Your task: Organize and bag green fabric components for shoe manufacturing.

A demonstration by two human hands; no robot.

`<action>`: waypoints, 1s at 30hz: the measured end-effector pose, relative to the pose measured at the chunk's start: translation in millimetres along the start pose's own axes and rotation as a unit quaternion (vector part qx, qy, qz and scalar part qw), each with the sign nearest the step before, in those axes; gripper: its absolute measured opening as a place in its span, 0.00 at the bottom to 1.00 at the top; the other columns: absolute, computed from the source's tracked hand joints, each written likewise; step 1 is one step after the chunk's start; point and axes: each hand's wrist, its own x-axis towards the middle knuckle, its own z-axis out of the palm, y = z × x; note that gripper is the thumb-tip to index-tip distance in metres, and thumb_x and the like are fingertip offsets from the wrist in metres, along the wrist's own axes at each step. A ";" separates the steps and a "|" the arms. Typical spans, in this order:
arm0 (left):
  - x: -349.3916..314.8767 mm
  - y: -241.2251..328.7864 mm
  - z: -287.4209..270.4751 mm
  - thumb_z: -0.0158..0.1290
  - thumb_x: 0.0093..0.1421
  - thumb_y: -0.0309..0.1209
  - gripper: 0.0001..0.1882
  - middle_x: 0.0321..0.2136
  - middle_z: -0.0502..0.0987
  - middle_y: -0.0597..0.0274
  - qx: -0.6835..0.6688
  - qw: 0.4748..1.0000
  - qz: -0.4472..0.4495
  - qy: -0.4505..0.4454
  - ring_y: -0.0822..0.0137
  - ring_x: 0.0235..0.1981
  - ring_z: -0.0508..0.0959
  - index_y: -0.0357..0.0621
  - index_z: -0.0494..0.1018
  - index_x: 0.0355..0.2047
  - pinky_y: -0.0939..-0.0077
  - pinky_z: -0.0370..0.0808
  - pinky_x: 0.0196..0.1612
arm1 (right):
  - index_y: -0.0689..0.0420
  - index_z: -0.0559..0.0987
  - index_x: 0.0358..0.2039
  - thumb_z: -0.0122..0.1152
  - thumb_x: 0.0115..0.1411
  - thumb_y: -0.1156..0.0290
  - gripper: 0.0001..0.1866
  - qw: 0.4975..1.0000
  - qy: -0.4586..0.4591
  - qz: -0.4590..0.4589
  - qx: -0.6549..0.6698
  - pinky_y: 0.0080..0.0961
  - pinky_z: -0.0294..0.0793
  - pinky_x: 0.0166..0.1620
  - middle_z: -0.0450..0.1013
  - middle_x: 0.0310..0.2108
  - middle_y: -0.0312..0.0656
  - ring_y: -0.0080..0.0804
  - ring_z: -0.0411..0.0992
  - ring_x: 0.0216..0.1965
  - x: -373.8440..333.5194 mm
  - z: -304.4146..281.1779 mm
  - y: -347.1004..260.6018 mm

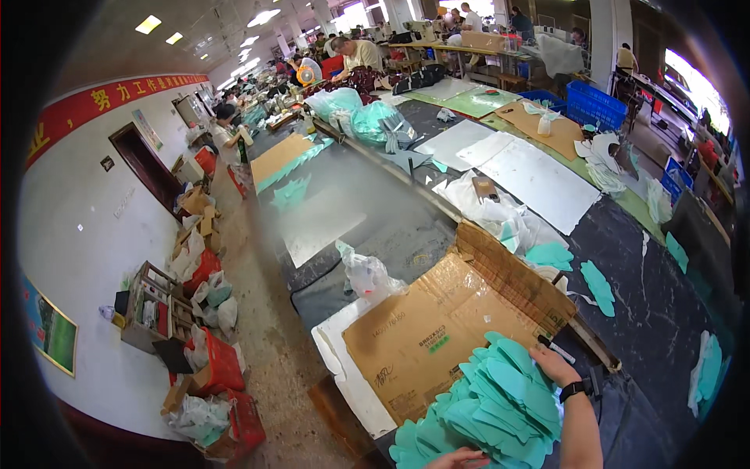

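A large loose pile of teal, leaf-shaped cut pieces (492, 399) lies fanned out at the near edge of a flattened cardboard sheet (430, 320). Against its right side rests my right hand (553, 366), fingers stretched along the edges of the pieces, a black watch (576, 389) on the wrist. Only part of my left hand (461, 459) shows at the lower edge, its fingers laid out along the near side of the pile. A black-and-white marker-like stick (557, 349) lies just beyond my right hand.
A raised cardboard flap (508, 273) and a long rail (437, 199) run along the sheet's right side. Across the dark table (648, 313) lie more teal pieces (598, 288), white sheets (539, 180) and plastic bags (371, 273). Red crates (246, 426) line the left wall; people work farther back.
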 end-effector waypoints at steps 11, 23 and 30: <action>7.2 24.4 15.1 0.56 0.64 0.28 0.20 0.53 0.72 0.67 0.045 0.996 0.072 -0.001 0.71 0.55 0.71 0.47 0.67 0.55 0.65 0.65 0.64 | 0.62 0.74 0.43 0.55 0.62 0.40 0.31 0.999 0.026 -0.025 -0.019 0.28 0.70 0.46 0.75 0.38 0.46 0.32 0.71 0.40 26.6 9.9 21.7; 23.2 35.0 33.6 0.58 0.61 0.25 0.23 0.52 0.75 0.59 0.074 0.995 0.066 -0.015 0.64 0.54 0.74 0.39 0.68 0.56 0.63 0.65 0.64 | 0.65 0.76 0.53 0.57 0.63 0.41 0.36 0.976 -0.059 0.080 0.195 0.26 0.73 0.50 0.77 0.46 0.46 0.32 0.75 0.45 6.0 4.5 24.7; 23.0 46.0 49.1 0.59 0.59 0.22 0.29 0.55 0.73 0.58 0.108 0.994 0.028 -0.018 0.63 0.57 0.72 0.39 0.64 0.60 0.62 0.66 0.64 | 0.64 0.78 0.51 0.59 0.60 0.39 0.37 0.968 -0.100 0.074 0.216 0.24 0.76 0.45 0.77 0.45 0.44 0.27 0.76 0.42 -1.2 0.1 35.2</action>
